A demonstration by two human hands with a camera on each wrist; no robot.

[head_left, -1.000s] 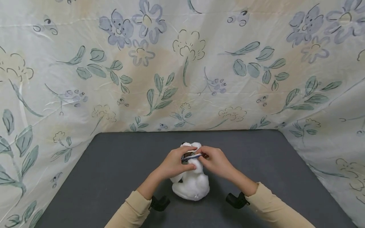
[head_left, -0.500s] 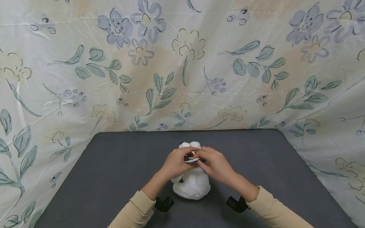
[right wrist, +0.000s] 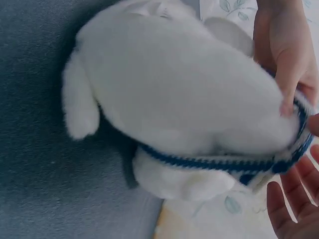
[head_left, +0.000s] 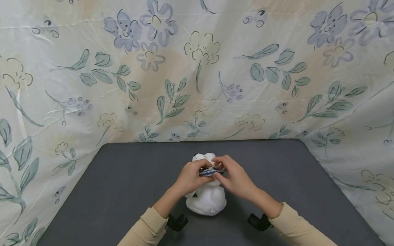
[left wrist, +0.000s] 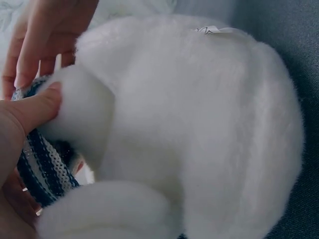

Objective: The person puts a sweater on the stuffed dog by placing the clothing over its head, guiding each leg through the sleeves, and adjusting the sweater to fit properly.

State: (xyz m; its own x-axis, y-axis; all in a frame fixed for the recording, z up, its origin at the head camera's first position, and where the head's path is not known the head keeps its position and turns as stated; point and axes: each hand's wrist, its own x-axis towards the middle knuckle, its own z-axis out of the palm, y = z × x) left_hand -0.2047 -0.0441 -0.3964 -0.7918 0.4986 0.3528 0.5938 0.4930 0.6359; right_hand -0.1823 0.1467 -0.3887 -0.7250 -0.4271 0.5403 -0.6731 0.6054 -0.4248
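Note:
A white plush toy (head_left: pixel 207 200) sits on the dark table with its back toward me. A blue-and-white striped knit scarf (head_left: pixel 209 172) runs around its upper part, seen close in the left wrist view, where the scarf (left wrist: pixel 42 164) shows broad stripes. My left hand (head_left: pixel 191 176) grips the scarf from the left, thumb (left wrist: pixel 42 104) lying over the plush and fingers behind. From the right, my right hand (head_left: pixel 235 176) pinches the scarf's edge near the thumb; its other fingers (right wrist: pixel 294 191) are spread loosely in the right wrist view. The toy's front is hidden.
The dark grey table (head_left: pixel 138 171) extends around the toy. Behind and beside it hangs a floral cloth (head_left: pixel 197 85). Black wrist mounts (head_left: pixel 177 222) stick out under both forearms, over the tabletop.
The scarf loop, more open and higher a second ago, now lies flatter and lower between the hands. My right hand's fingers have shifted their hold and lifted apart from the thumb.

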